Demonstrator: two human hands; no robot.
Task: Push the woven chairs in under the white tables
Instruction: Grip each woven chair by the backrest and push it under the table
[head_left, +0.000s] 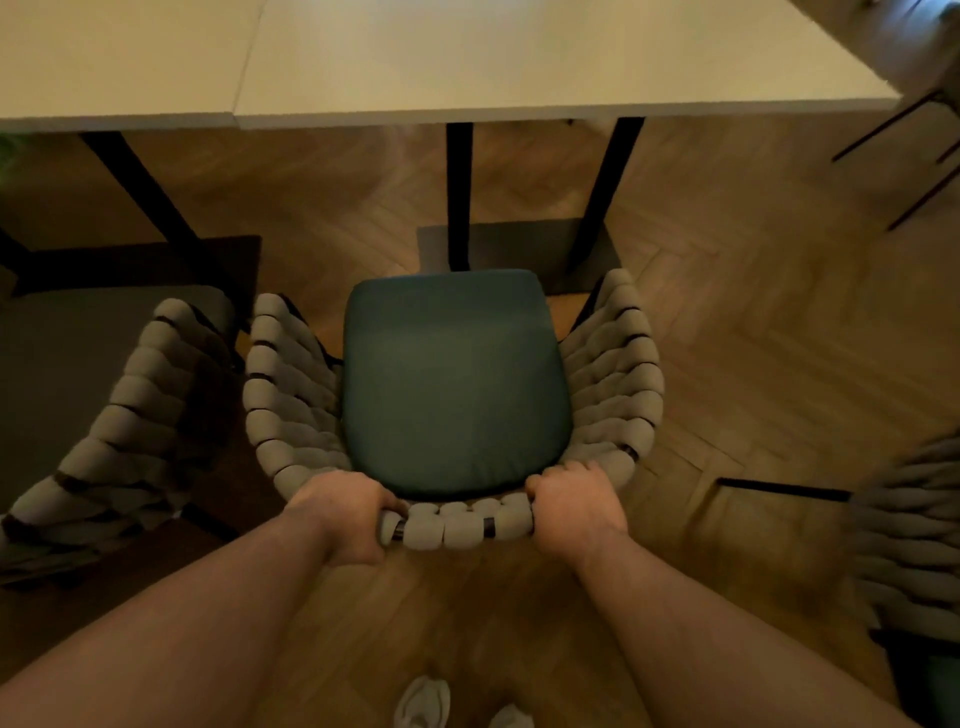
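While short of the white table (519, 52), chair (452, 384): stood centre frame.
Left hand (343, 512), right hand (576, 512): gripped its backrest (457, 525) at either end — for a straight push.

dim warm light on herringbone wood floor (753, 322)

Herringbone wood floor (753, 291) throughout. Blurred green foliage (8, 156) at left edge. White socks (423, 701) at bottom edge.

- Fingertips of yr left grip (345, 512) & right grip (574, 506) tucked out of sight over back rail of middle chair (452, 379); chair legs hidden under seat.
- Left chair (130, 415), right chair (909, 525): cut by frame edges, blurry.
- Bench (519, 62): far side cut off at top.
- Yr feet (423, 701): cut off at bottom.
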